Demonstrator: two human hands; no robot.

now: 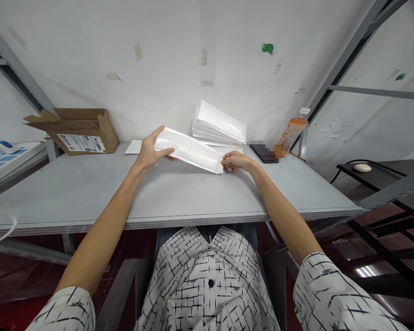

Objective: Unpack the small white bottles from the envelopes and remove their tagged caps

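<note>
A long white bubble mailer (pixel 191 151) is held slantwise above the grey table, its left end higher than its right. My left hand (pixel 152 149) grips the left end, with the thumb across the front and the other fingers behind. At the lower right end, my right hand (pixel 236 161) pinches the mailer's edge between curled fingers. Behind it, a stack of similar white bubble mailers (pixel 221 123) leans near the wall. A flat white piece (pixel 134 147) lies on the table beside my left hand, partly covered by it.
On the grey table (pixel 193 197), an opened cardboard box (pixel 84 131) with a label stands at the back left. A dark phone (pixel 264 152) lies near an orange drink bottle (pixel 291 135) at the back right. Metal frame posts rise at both sides, with a wall behind.
</note>
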